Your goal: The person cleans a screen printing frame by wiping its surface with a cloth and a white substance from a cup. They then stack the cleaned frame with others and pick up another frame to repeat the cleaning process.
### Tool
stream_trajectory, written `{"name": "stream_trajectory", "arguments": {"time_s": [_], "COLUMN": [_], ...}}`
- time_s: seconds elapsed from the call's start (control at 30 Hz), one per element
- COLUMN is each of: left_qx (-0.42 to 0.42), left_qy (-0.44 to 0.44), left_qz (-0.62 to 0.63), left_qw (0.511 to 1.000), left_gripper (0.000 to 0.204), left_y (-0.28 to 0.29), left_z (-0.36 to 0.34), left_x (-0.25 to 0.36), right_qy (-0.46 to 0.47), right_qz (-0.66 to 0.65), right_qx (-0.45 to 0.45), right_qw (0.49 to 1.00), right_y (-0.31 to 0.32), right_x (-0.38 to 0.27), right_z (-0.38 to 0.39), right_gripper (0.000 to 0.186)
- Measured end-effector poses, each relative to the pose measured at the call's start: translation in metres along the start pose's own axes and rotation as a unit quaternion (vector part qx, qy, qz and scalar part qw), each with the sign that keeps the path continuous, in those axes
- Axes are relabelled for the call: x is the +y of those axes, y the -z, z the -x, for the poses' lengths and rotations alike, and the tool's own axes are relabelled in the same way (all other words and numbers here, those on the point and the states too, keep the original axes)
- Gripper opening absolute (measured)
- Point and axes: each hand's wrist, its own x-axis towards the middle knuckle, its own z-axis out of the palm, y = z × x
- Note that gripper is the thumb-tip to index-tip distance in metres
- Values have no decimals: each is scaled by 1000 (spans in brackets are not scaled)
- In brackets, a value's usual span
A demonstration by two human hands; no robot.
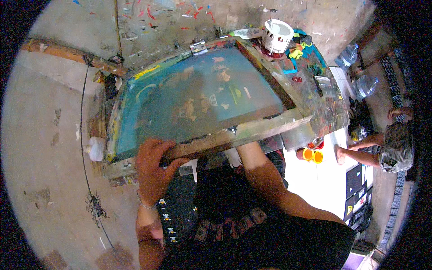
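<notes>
The left hand (155, 159) grips the near edge of the wooden-framed screen (243, 135) close to its left corner, thumb below and fingers over the top, while the right forearm (261, 173) runs under that same edge, hiding the right hand, so its state cannot be told. The screen slants over the paint-stained table (332, 105), a metal clamp (198, 47) at its far edge; right of it, toward the table's far edge, stands a white bucket (278, 38) beside yellow and turquoise cloth (302, 49).

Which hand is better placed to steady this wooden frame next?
Left hand, probably: it holds the near edge of the wooden frame, while your right forearm runs beneath, its hand hidden.
</notes>
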Motion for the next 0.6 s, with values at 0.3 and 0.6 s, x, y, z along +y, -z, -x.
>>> {"name": "stream_trajectory", "arguments": {"time_s": [0.3, 0.6], "left_qx": [-18, 3], "left_qy": [12, -14], "left_qz": [-3, 13], "left_qw": [1000, 1000], "left_gripper": [46, 46], "left_y": [-9, -24], "left_z": [12, 19], "left_x": [-4, -10], "right_qy": [-18, -38], "right_qz": [24, 45], "right_qx": [-17, -38], "right_qw": [999, 998], "right_y": [16, 18], "right_x": [19, 38], "right_z": [6, 16], "right_gripper": [46, 46]}}
